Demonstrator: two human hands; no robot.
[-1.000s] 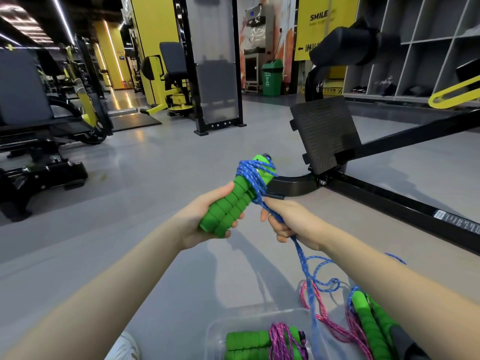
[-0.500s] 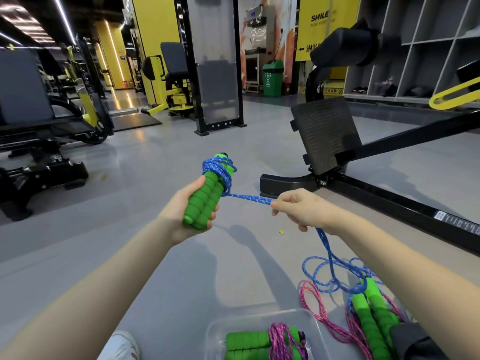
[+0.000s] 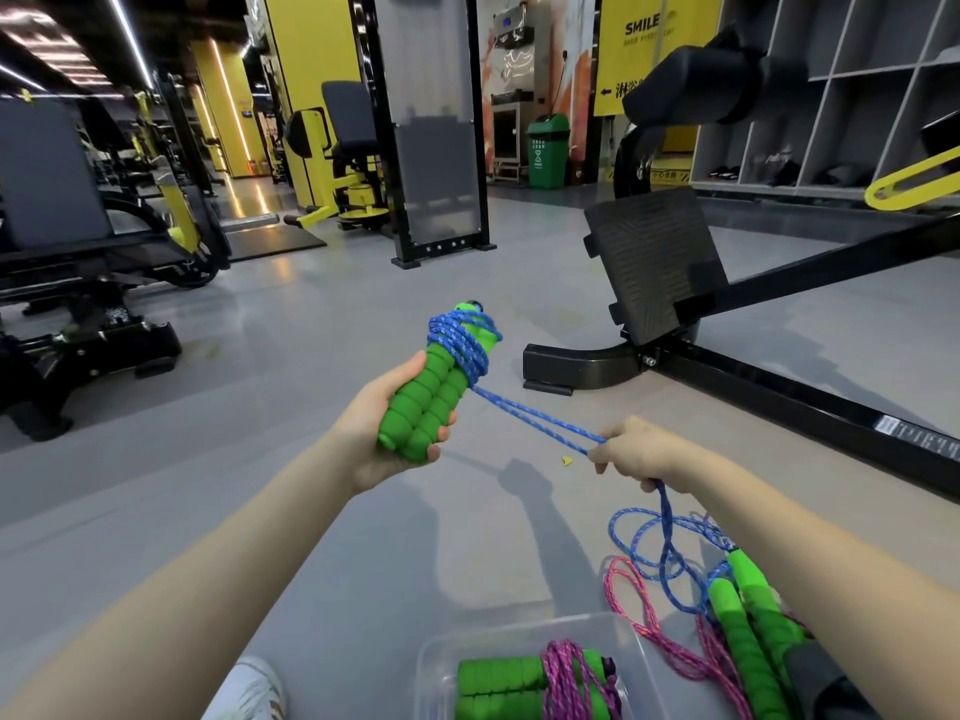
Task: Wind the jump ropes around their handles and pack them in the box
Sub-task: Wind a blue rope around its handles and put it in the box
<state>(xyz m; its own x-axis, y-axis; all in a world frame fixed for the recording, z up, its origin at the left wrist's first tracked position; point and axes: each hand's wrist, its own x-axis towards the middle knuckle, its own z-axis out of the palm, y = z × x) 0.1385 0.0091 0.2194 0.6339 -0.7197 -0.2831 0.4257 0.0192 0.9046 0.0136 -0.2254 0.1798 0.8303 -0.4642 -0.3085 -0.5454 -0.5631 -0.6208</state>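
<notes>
Blue rope (image 3: 535, 420) is wound round the upper end of two green handles (image 3: 426, 402), which are gripped together by the left hand (image 3: 374, 439) above the floor (image 3: 311, 356). A taut doubled stretch is pinched by the right hand (image 3: 634, 452). A pink-wound pair (image 3: 524, 685) lies in the box (image 3: 441, 662) below; further handles (image 3: 730, 626) lie just right of it.

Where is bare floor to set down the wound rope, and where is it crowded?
Bare grey floor lies below the taut blue rope, between it and the clear box; also left of the left hand, toward the weight machine. Crowded: right of the box, where loose ropes and green handles tangle.
</notes>
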